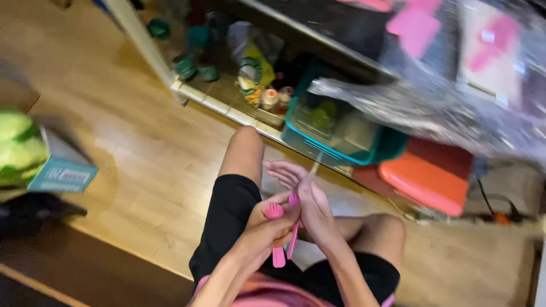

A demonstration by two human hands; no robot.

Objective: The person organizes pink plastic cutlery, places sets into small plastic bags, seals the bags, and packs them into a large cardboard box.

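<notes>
Both hands were held close together above the lap. Two pink utensils (278, 239) were clasped in the left hand (273, 224), their ends hidden by blur. One was touched by the right hand (310, 207), fingers half spread; its grip could not be told. One teal basket (335, 133) was seen on the shelf.

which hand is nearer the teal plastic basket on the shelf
Right. The right hand is raised beside the pink utensils, just below the teal basket; the left hand grips the utensils lower, further from it.

bin (318, 149) on shelf (227, 108), behind hands (290, 219).
</notes>
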